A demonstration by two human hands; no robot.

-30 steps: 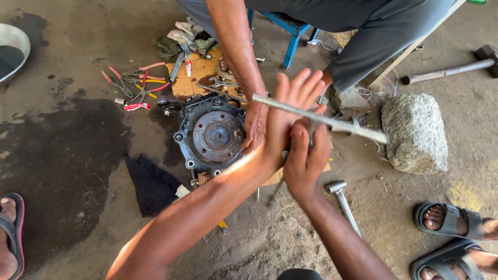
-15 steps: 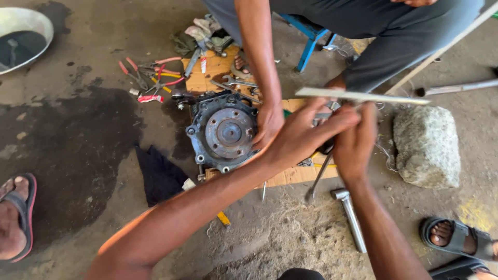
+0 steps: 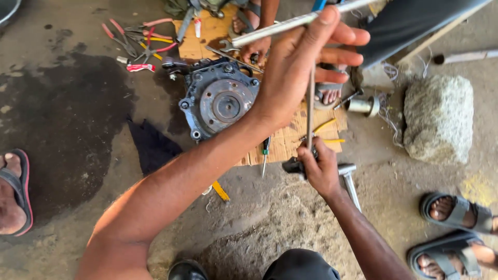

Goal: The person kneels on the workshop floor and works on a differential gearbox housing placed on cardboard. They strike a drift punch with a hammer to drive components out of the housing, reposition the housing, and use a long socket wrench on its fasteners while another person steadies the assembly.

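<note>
Presently the left hand (image 3: 295,67) grips the crossbar of a T-handle wrench (image 3: 310,98) just right of the round engine housing (image 3: 220,101); the right hand (image 3: 319,168) clasps its lower socket end. Housing bolts appear undone yet.

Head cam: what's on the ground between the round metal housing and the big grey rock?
In the head view, between the metal housing and the rock lie the cardboard sheet, a sandalled foot and a small metal cylinder.

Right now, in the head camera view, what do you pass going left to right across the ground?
Red-edged sandal → pliers → round metal housing → green-handled screwdriver → right hand → small metal cylinder → grey stone block
</note>
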